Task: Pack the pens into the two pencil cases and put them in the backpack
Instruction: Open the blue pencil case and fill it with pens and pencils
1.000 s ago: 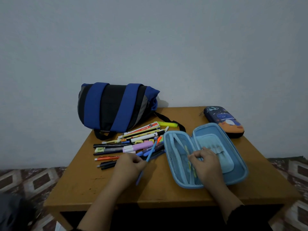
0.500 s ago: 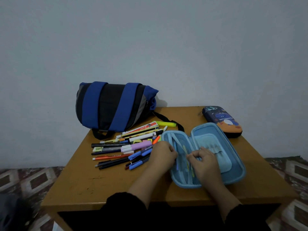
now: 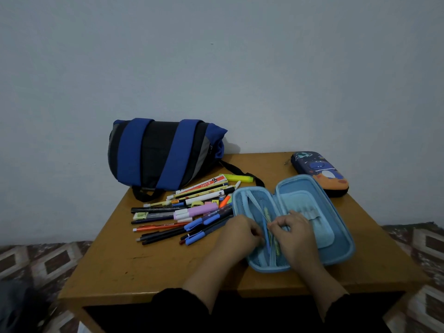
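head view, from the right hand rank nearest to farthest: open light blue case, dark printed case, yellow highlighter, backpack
From the right hand:
1. open light blue case, under the hand
2. dark printed case, back right
3. yellow highlighter, back left
4. backpack, far back left

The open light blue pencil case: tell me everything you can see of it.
The light blue pencil case is a hard-shelled zip case lying flat and fully open near the front of the wooden table. Its left half has a mesh pocket holding a few pens; its right half carries a padded flap with elastic loops. The left hand and right hand both rest curled in the left half, seemingly tucking a pen in. The dark patterned pencil case sits closed behind it, and the loose pens lie just left.
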